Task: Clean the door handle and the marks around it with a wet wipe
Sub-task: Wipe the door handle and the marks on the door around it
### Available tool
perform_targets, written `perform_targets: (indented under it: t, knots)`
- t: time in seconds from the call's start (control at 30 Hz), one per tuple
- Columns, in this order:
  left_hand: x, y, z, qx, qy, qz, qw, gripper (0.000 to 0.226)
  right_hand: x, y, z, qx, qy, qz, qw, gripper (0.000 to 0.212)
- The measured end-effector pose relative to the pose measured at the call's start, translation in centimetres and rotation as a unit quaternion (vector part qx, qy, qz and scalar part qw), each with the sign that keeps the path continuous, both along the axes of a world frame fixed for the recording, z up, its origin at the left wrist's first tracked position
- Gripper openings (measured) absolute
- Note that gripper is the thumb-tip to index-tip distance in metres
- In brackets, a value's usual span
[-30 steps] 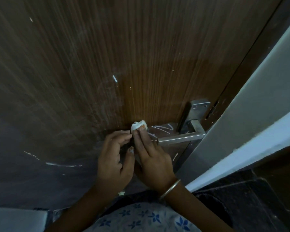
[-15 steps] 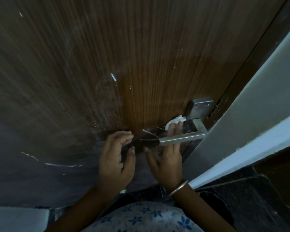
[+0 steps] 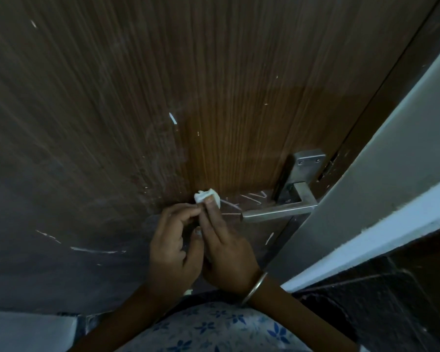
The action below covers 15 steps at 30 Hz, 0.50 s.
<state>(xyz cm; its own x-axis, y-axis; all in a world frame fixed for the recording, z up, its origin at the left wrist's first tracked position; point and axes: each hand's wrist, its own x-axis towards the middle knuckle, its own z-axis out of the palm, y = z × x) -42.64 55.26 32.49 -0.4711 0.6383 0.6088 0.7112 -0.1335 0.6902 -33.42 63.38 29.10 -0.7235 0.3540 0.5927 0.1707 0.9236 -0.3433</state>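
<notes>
Left of brushed-steel lever door handle (image 3: 281,211): small crumpled white wet wipe (image 3: 205,196) pressed to brown wood-grain door (image 3: 214,85), pinched under right hand (image 3: 226,252) fingertips. Left hand (image 3: 173,250) curled, touching wad; its grip unclear. Wipe looks light, soft, damp; best held bunched, pressed flat over white scribble marks (image 3: 249,198) just left of handle.

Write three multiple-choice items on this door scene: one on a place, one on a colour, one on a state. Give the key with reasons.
1. Where is the wipe?
A. on the lever's right end
B. against the door, left of the lever's tip
C. on the floor

2. What colour is the handle?
A. silver
B. black
C. gold

3. How is the wipe?
A. spread flat
B. hanging loose
C. bunched at the right hand's fingertips

Key: B, it sits left of the lever; A, the metal looks silvery; C, it is a small wad above the fingers, the left hand alongside.
</notes>
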Motion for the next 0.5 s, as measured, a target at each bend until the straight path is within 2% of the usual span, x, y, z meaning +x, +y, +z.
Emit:
perform_targets:
  t: [0.13,0.23,0.3,0.37,0.5]
  knots:
    - [-0.1,-0.1,-0.2,0.005,0.000,0.002,1.000,0.025,0.5,0.9,-0.7,0.046,-0.017,-0.027,0.998,0.077]
    - [-0.2,-0.1,-0.5,0.011,-0.018,0.002,1.000,0.025,1.5,1.4,-1.5,0.021,-0.040,-0.107,0.993,0.088]
    - [-0.2,-0.1,-0.6,0.015,-0.031,0.001,0.999,0.026,2.2,1.7,-2.1,-0.033,0.005,-0.183,0.983,0.071]
    - [-0.1,-0.2,-0.6,0.017,-0.033,-0.005,0.999,0.026,2.7,2.1,-2.3,-0.069,0.068,-0.214,0.972,0.056]
    - [0.2,-0.3,-0.7,0.019,-0.029,-0.008,0.999,0.026,2.5,2.2,-2.5,-0.125,0.104,-0.177,0.971,0.071]
